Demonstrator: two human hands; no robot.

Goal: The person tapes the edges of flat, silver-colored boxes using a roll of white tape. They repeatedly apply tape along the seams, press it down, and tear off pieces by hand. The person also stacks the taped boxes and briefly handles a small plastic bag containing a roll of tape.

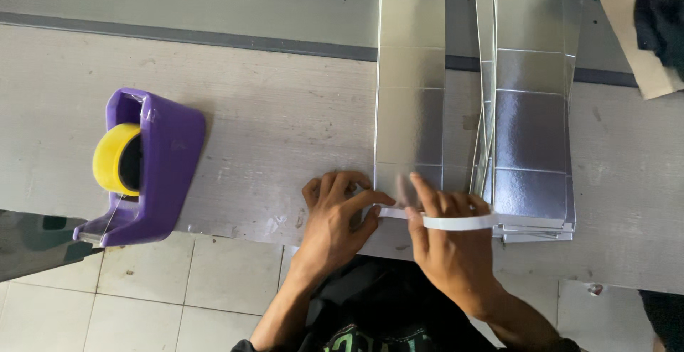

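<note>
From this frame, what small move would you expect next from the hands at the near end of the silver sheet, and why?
Probably the right hand draws the white strip further right, off the near edge of the silver sheet. The strip already trails over that hand towards the stack of silver sheets, while the left hand presses the sheet's end flat on the table.

Even daylight, glare on silver sheets (410, 95)
</note>
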